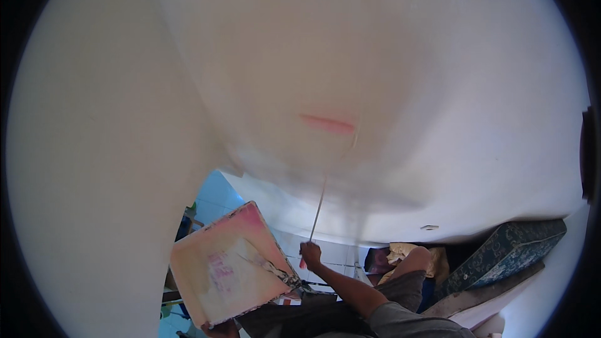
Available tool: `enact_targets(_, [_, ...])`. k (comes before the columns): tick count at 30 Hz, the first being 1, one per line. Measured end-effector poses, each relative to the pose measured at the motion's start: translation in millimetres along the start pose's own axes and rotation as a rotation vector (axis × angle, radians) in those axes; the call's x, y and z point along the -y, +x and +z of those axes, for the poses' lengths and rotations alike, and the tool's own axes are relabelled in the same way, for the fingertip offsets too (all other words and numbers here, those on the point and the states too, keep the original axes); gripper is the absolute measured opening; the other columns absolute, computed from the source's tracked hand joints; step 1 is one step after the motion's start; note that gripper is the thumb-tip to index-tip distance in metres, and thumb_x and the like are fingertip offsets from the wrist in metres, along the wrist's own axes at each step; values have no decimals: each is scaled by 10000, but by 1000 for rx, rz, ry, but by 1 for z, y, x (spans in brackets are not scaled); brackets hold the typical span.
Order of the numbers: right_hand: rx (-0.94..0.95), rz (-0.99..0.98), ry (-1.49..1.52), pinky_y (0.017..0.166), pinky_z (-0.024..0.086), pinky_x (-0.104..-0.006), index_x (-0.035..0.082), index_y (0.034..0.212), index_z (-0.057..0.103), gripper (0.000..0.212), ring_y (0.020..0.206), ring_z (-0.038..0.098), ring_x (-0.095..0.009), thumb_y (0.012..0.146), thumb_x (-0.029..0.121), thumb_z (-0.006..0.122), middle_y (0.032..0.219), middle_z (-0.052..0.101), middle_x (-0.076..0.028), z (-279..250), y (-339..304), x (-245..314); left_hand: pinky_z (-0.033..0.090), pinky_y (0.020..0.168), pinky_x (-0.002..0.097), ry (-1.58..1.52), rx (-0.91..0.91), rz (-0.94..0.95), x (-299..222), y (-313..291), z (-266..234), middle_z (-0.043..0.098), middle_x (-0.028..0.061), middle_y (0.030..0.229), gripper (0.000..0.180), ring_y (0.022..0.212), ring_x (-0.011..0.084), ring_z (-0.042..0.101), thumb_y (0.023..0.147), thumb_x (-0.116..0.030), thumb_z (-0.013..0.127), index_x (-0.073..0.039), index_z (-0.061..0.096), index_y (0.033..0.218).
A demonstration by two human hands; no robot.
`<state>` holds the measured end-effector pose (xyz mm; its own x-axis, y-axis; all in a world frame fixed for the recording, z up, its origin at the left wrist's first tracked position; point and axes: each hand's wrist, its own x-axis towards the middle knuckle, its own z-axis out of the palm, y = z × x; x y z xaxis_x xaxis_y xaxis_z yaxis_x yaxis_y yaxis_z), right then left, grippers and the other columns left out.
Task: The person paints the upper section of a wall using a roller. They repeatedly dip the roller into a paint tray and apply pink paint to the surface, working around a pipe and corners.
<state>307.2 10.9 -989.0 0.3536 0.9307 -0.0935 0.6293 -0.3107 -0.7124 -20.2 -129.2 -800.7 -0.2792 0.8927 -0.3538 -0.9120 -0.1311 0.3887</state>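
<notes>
Gripping roller (327, 124), right fingers (305, 250), pale surface (382, 75) beyond both roller edges

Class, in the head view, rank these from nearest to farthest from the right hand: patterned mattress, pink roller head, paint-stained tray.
1. Paint-stained tray: left of the right hand.
2. Pink roller head: above, at the pole's far end.
3. Patterned mattress: far to the right.
</notes>
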Motion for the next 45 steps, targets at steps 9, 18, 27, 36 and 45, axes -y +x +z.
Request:
enact_targets(9, [-83,451,733,593,457,-412,60,665,569,160,640,581,-296,787,155,526,679,566,-118,-46,37,92,353,1028,438,11,8,7,-5,-6,-1,496,134,1282,715,1206,282,450,693,-315,650,-32,412,1305])
enact_targets(18, [-117,207,460,602,462,-433,77,673,560,62,723,592,-290,713,118,583,717,571,-117,3,-24,-22,397,977,471,57,-98,-9,-2,2,6,525,143,1243,740,1146,300,494,637,-272,685,-34,436,1292])
enact_targets(27, [-158,330,841,582,470,-404,50,660,587,166,610,605,-272,774,164,551,627,569,-129,-91,54,74,392,977,475,593,-60,210,-4,6,-12,528,134,1245,754,1146,302,493,624,-278,687,-43,438,1296])
enact_targets(36, [-231,229,359,573,495,-354,29,633,558,236,570,601,-190,796,189,498,592,586,-105,-13,-26,-77,395,977,467,37,-179,33,9,3,28,530,133,1242,747,1148,303,492,624,-259,682,-38,439,1295])
enact_targets(45, [-147,103,238,591,478,-416,50,706,581,112,675,599,-286,763,138,542,712,589,-139,-60,44,13,356,1023,448,112,96,0,10,11,6,491,136,1289,707,1210,289,447,702,-320,617,-44,405,1317])
